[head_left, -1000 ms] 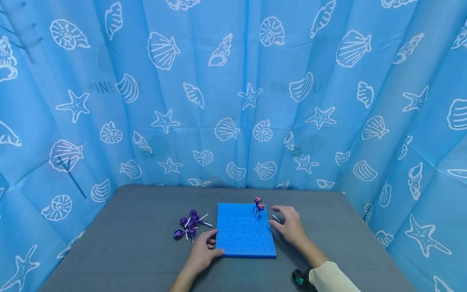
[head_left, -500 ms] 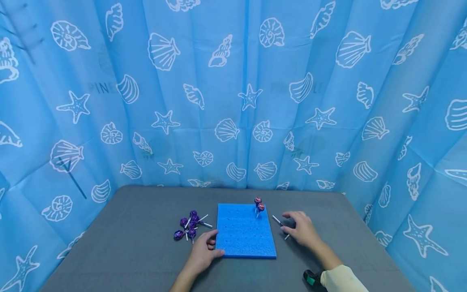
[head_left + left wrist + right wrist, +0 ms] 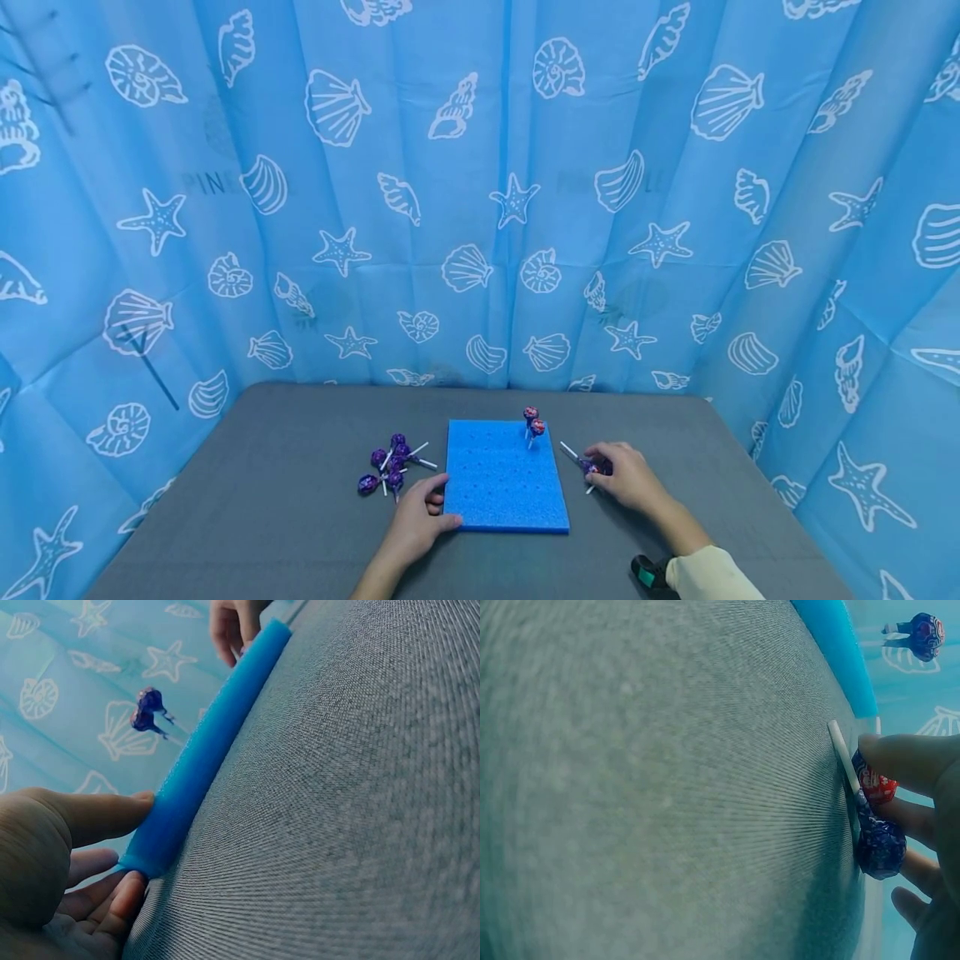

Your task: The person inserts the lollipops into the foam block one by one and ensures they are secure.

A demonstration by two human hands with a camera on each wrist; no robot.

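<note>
So, just right of the blue foam board [image 3: 502, 492], the right hand [image 3: 630, 481] has its thumb and fingers drawn in narrowly around a red-wrapped lollipop [image 3: 877, 786], with a dark-blue lollipop [image 3: 882, 851] just beside it. The left hand [image 3: 415, 518] grips the board's near left corner between thumb and fingers. Two upright lollipops [image 3: 537, 427] stand in the board's far right part; purple lollipops [image 3: 395, 479] lie piled on the table [image 3: 300, 517] left of it. Each should be light, hard-headed and stiff-sticked; its crinkly wrapper may slip, so the neck below the head seems the surest hold. The board looks light and easily dented, best steadied by its edges.
</note>
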